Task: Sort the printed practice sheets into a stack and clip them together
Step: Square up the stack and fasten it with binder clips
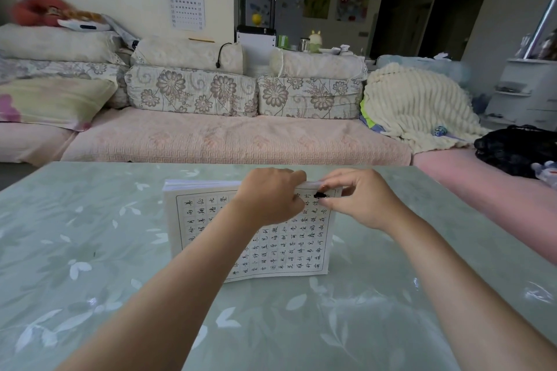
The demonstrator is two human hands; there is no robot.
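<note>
A stack of printed practice sheets, white with a grid of black characters, lies on the green leaf-patterned table. Its far edge is lifted a little. My left hand rests on the stack's far edge and grips it near the middle. My right hand pinches a small black clip at the far right edge of the stack. Most of the clip is hidden by my fingers, so I cannot tell whether it bites the sheets.
A pink sofa with floral cushions runs just beyond the table's far edge. A cream blanket and a black bundle lie at the right. The table surface around the stack holds nothing else.
</note>
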